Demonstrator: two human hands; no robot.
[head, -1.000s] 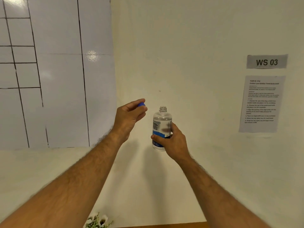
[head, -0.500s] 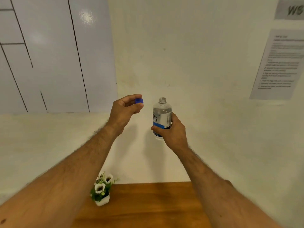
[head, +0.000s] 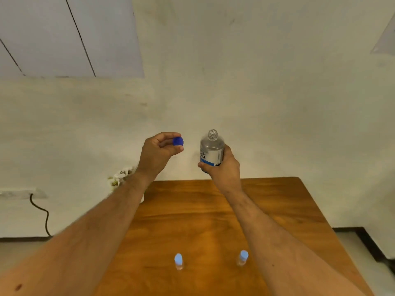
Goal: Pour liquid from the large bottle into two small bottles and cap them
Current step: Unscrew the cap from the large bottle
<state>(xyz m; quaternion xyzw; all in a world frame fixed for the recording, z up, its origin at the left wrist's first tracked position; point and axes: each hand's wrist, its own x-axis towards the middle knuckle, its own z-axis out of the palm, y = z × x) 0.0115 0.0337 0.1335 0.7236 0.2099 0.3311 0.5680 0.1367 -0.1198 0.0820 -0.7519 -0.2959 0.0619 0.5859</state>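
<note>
Both hands lowered toward table point(head: 277, 210), two small bottles point(head: 178, 261) now visible

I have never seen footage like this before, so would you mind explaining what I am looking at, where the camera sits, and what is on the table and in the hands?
There is no machine here: a person wears a camera on the head, looking forward and down, so the two bare arms are their own. The left hand pinches a small blue cap. The right hand grips the large bottle, upright and with its neck open. Below them is a wooden table, where two small bottles with pale blue caps stand apart: one on the left and one on the right. A small potted plant peeks out behind the left forearm.
</note>
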